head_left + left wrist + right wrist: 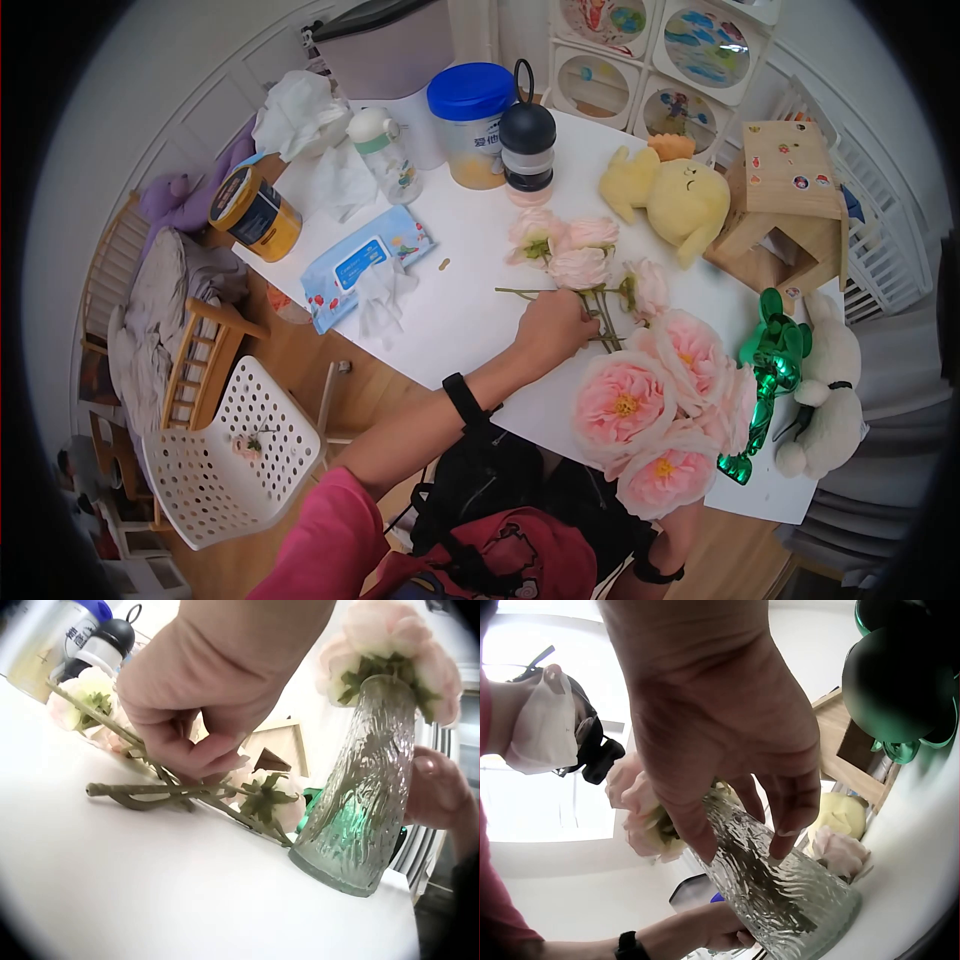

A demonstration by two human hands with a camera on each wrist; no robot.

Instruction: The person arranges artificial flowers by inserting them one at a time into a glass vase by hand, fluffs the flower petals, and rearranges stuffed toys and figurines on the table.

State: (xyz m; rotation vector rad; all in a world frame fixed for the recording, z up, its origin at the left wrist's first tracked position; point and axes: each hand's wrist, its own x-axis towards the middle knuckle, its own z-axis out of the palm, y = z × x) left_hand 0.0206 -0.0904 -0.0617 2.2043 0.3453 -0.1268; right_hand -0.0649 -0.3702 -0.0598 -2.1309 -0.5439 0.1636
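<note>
Over the white table, my left hand (pixel 555 325) pinches green artificial flower stems (pixel 142 791) with curled fingers. Pale pink flowers (pixel 580 268) on these stems lie just beyond the fingers. My right hand (pixel 727 742) grips a clear, ribbed glass vase (pixel 780 877) near its upper part, thumb on one side and fingers on the other. Large pink flowers (pixel 625 405) fill the vase mouth and hide both vase and right hand in the head view. From the left wrist, the vase (pixel 356 787) appears with its base close over the table and stems inside.
Right of the flowers are a shiny green bear figure (pixel 775 350), a white plush toy (pixel 830 390), a yellow plush (pixel 685 205) and a wooden house (pixel 785 190). Wipes (pixel 365 265), a blue-lidded tub (pixel 470 130) and bottles stand leftward. A white chair (pixel 230 465) holds one small flower.
</note>
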